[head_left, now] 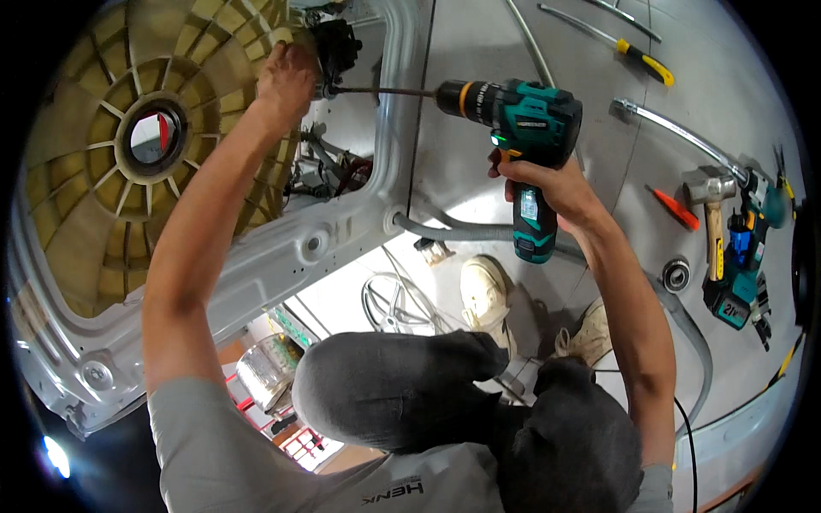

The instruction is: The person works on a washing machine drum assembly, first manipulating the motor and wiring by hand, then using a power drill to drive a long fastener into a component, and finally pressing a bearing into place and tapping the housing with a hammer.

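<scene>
Teal and black cordless drill (522, 141) held level at centre, long bit pointing left into a black motor part (335, 47).

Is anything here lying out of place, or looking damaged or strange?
The washer lies tipped over, its ribbed tub bottom exposed. Tools are scattered across the floor: a hammer, a second drill, a screwdriver. A loose bearing lies beside the grey hose. No damage shows.

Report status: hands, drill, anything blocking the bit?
Right hand grips teal cordless drill. Left hand braces black motor part at the bit tip. Bit path clear; grey hose lies below.
</scene>
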Demonstrator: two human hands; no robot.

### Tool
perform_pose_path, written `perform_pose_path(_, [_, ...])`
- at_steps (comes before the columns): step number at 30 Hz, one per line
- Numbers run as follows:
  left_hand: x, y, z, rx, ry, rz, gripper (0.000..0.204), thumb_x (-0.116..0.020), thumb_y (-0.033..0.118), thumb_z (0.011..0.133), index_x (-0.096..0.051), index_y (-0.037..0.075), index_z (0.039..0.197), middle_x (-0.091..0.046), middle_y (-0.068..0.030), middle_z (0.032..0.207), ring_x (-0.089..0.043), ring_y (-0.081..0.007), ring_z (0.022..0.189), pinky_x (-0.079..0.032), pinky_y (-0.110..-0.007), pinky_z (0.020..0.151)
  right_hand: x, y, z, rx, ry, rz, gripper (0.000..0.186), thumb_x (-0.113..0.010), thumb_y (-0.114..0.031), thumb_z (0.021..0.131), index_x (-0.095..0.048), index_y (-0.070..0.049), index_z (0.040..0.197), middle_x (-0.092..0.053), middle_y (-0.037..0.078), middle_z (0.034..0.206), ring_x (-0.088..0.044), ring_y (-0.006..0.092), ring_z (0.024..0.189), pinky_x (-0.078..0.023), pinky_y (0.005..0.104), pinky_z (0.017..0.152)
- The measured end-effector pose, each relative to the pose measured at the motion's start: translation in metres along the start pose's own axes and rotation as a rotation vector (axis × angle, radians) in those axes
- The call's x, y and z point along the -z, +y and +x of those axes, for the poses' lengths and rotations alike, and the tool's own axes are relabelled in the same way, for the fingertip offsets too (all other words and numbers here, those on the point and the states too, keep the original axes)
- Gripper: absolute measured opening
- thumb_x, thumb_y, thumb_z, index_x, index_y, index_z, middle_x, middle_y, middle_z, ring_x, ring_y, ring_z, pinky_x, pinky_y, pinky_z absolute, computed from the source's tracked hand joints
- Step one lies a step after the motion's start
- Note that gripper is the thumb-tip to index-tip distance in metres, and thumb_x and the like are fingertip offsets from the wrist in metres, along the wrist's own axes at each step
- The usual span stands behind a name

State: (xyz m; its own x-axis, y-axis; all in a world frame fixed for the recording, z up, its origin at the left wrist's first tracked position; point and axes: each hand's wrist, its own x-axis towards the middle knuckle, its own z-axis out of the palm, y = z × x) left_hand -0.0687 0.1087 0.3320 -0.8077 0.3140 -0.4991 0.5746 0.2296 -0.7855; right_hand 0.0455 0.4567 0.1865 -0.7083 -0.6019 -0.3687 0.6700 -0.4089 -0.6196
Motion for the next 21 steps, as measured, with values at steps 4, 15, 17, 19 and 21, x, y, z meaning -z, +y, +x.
perform_pose_path(4, [0.000, -0.001, 0.001, -0.007, 0.061, -0.004, 0.031, -0.056, 0.017, 0.078, -0.068, 0.006, 0.104, -0.060, -0.0094, 0.112, -0.046, -0.0248, 0.117, -0.028, -0.041, 0.105, 0.010, -0.002, 0.007, -0.010, -0.011, 0.050, 0.033, -0.073, -0.011, 0.072, -0.063, -0.003, 0.102, -0.066, 0.010, 0.089, -0.061, 0.0143, 0.062, -0.052, 0.0288, 0.058])
perform_pose_path(15, [0.001, -0.004, 0.005, -0.015, -0.145, -0.030, 0.036, -0.057, 0.018, 0.077, -0.066, 0.005, 0.110, -0.058, -0.0102, 0.117, -0.044, -0.0257, 0.121, -0.026, -0.043, 0.107, -0.002, 0.007, 0.006, 0.004, -0.043, 0.097, 0.029, -0.071, -0.008, 0.075, -0.062, -0.002, 0.101, -0.066, 0.010, 0.088, -0.060, 0.0159, 0.062, -0.050, 0.0285, 0.059])
perform_pose_path(17, [0.002, -0.002, 0.006, -0.011, -0.164, -0.017, 0.035, -0.056, 0.020, 0.079, -0.067, 0.006, 0.110, -0.057, -0.0098, 0.123, -0.041, -0.0256, 0.126, -0.023, -0.044, 0.109, 0.005, 0.010, 0.009, -0.059, -0.009, 0.130, 0.031, -0.072, -0.009, 0.073, -0.062, -0.002, 0.102, -0.066, 0.010, 0.089, -0.060, 0.0153, 0.063, -0.051, 0.0273, 0.059])
perform_pose_path(19, [0.005, -0.003, 0.009, -0.006, -0.121, 0.027, 0.035, -0.056, 0.020, 0.080, -0.067, 0.007, 0.110, -0.057, -0.0100, 0.123, -0.041, -0.0265, 0.126, -0.022, -0.045, 0.109, 0.016, 0.008, 0.011, -0.074, -0.011, 0.152, 0.033, -0.073, -0.010, 0.072, -0.062, -0.003, 0.102, -0.066, 0.011, 0.089, -0.060, 0.0156, 0.062, -0.051, 0.0278, 0.058])
perform_pose_path(21, [-0.006, -0.002, 0.001, -0.020, -0.024, 0.061, 0.034, -0.055, 0.020, 0.080, -0.067, 0.007, 0.110, -0.057, -0.0102, 0.123, -0.042, -0.0272, 0.125, -0.023, -0.046, 0.109, 0.014, 0.011, 0.017, -0.036, -0.025, 0.141, 0.032, -0.073, -0.011, 0.072, -0.062, -0.003, 0.102, -0.066, 0.011, 0.088, -0.060, 0.0166, 0.060, -0.050, 0.0294, 0.057])
